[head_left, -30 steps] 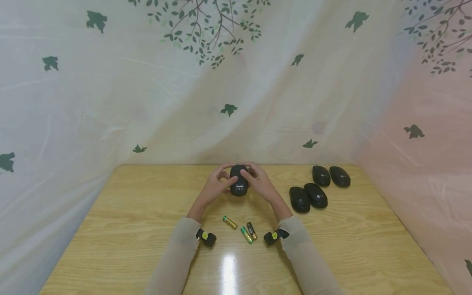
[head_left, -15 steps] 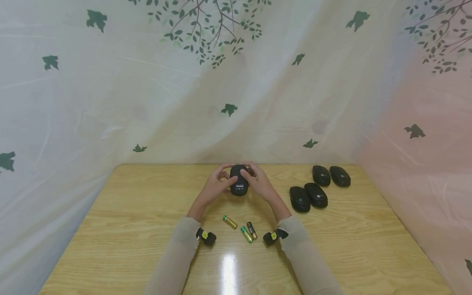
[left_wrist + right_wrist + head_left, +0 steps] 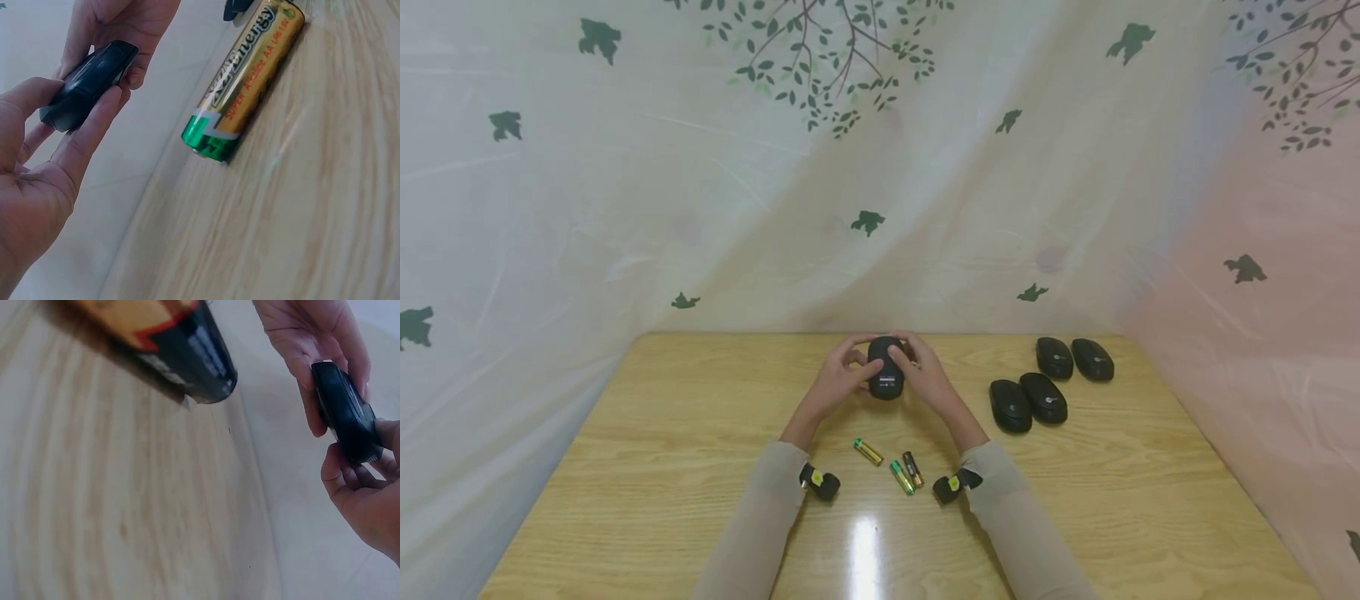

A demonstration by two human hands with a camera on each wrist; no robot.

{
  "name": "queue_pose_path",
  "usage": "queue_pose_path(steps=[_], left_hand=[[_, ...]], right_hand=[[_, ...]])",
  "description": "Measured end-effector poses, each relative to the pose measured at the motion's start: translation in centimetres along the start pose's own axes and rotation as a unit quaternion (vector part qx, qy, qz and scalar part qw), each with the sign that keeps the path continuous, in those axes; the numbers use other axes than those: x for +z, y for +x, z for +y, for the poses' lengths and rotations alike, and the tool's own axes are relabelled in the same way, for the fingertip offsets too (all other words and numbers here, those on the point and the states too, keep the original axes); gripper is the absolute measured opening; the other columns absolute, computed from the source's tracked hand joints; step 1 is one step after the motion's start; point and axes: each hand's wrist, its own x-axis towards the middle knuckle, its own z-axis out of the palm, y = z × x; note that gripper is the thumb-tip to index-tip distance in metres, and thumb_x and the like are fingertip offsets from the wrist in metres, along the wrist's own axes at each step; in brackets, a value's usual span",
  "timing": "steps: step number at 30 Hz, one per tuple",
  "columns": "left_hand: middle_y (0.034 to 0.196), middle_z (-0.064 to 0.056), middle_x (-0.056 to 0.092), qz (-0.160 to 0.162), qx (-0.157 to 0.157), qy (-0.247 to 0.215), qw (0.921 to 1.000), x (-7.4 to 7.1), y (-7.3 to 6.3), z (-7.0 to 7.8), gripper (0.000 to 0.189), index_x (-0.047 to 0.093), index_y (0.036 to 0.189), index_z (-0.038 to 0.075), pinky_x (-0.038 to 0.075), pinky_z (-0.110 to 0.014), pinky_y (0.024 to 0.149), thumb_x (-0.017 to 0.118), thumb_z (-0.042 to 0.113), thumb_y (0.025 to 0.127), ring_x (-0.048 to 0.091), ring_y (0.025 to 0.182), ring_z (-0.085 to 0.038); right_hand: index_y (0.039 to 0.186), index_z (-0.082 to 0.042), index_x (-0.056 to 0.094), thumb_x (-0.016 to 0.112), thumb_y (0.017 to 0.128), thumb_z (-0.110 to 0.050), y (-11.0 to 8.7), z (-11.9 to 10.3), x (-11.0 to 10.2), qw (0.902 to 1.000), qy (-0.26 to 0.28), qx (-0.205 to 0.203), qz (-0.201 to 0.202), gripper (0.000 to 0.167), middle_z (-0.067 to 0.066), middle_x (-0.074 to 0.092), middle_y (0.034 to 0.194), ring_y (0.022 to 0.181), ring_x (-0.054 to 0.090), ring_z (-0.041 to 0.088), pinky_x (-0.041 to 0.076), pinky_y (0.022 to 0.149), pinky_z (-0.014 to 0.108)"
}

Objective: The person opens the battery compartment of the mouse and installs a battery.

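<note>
Between both hands a black computer mouse [image 3: 887,379] is held up near the table's far edge, its underside with a small white label facing the head view. My left hand [image 3: 841,372] grips its left side, thumb across the underside. From the right, my right hand [image 3: 929,375] holds it the same way, thumb on the upper part. The left wrist view shows the mouse [image 3: 84,87] edge-on between thumb and fingers; in the right wrist view the mouse [image 3: 345,412] is also seen from its side. The fingers beneath it are partly hidden.
On the wooden table [image 3: 700,500] nearer the body lie a gold-green AA battery [image 3: 868,452], another gold-green battery [image 3: 902,477] and a black-gold battery [image 3: 913,469]. Several black mice [image 3: 1042,398] stand to the right in two pairs. A patterned cloth [image 3: 775,250] hangs behind the table.
My right wrist has shifted very slightly to the left. Both hands keep hold of the mouse, and the batteries and other mice stay where they were.
</note>
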Motion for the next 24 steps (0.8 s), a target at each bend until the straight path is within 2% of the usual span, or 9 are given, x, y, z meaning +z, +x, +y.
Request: queue_pose_path(steps=[4,7,11,14,18,24], left_hand=[[0.095,-0.013,0.056,0.0,0.001,0.003,1.0,0.2,-0.5,1.0,0.048,0.05,0.144,0.002,0.054,-0.072,0.079,0.066,0.005,0.099,0.063,0.084,-0.021],[0.093,-0.01,0.056,0.005,0.001,0.011,0.9999,0.0,-0.2,0.3,0.049,0.049,0.146,0.005,0.057,-0.068,0.078,0.065,0.008,0.099,0.064,0.083,-0.018],[0.092,-0.006,0.059,0.021,0.0,0.02,0.9996,-0.3,0.2,-0.9,0.051,0.048,0.148,0.01,0.063,-0.055,0.074,0.065,0.013,0.1,0.07,0.08,-0.015],[0.092,-0.006,0.06,0.027,0.001,0.018,0.9995,-0.2,0.2,-0.9,0.051,0.049,0.147,0.012,0.064,-0.052,0.074,0.066,0.013,0.099,0.072,0.079,-0.015],[0.092,-0.008,0.06,0.024,0.004,0.019,0.9995,-0.1,0.2,-0.7,0.052,0.049,0.147,0.014,0.062,-0.056,0.075,0.067,0.013,0.099,0.073,0.08,-0.015],[0.095,-0.009,0.058,0.014,0.006,0.022,0.9996,-0.1,0.2,-0.6,0.054,0.046,0.15,0.013,0.062,-0.056,0.074,0.067,0.013,0.099,0.071,0.08,-0.016]], right_hand=[[0.142,0.006,0.049,0.047,0.109,-0.013,-0.8,-2.0,-0.4,0.9999,0.003,0.005,-0.016,0.038,0.029,0.065,0.119,0.11,0.063,0.039,0.052,0.097,0.045],[0.142,0.007,0.048,0.047,0.109,-0.013,-1.2,-3.1,-0.8,0.9994,0.017,0.0,-0.029,0.039,0.03,0.062,0.13,0.12,0.061,0.042,0.05,0.104,0.053],[0.148,0.0,0.046,0.048,0.109,-0.019,-0.3,-0.7,-0.5,0.9975,0.052,-0.018,-0.044,0.043,0.023,0.054,0.145,0.134,0.053,0.039,0.04,0.117,0.055],[0.148,-0.005,0.047,0.049,0.109,-0.023,0.4,1.2,-0.3,0.9966,0.062,-0.033,-0.041,0.043,0.019,0.055,0.146,0.136,0.053,0.036,0.039,0.118,0.054],[0.146,-0.006,0.05,0.048,0.109,-0.024,0.2,1.2,-0.3,0.9971,0.058,-0.041,-0.028,0.041,0.019,0.059,0.142,0.134,0.055,0.035,0.043,0.115,0.054],[0.145,-0.007,0.052,0.051,0.108,-0.027,0.2,0.9,-0.5,0.9977,0.058,-0.029,-0.021,0.042,0.018,0.061,0.136,0.128,0.058,0.033,0.044,0.114,0.053]])
